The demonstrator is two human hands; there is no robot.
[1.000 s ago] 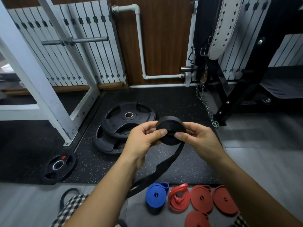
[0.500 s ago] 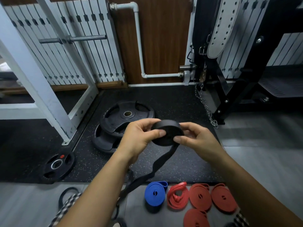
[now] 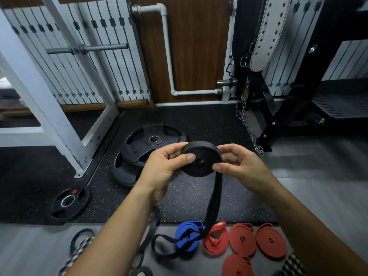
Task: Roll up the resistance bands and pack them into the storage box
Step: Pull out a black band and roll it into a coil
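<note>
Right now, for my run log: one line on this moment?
both hands rolling black band | tail unrolled | blue and red rolls on floor | box unseen

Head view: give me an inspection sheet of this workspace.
Surface: grey floor beside a black speckled mat.
Job's things: black band partly rolled, tail hanging; blue roll and red rolls on the floor; storage box not seen.
Clutter: weight plates.
Grips: left hand and right hand pinch the black roll.
Cables: chain hanging.
Surroundings: white rack, radiator, belt.
</note>
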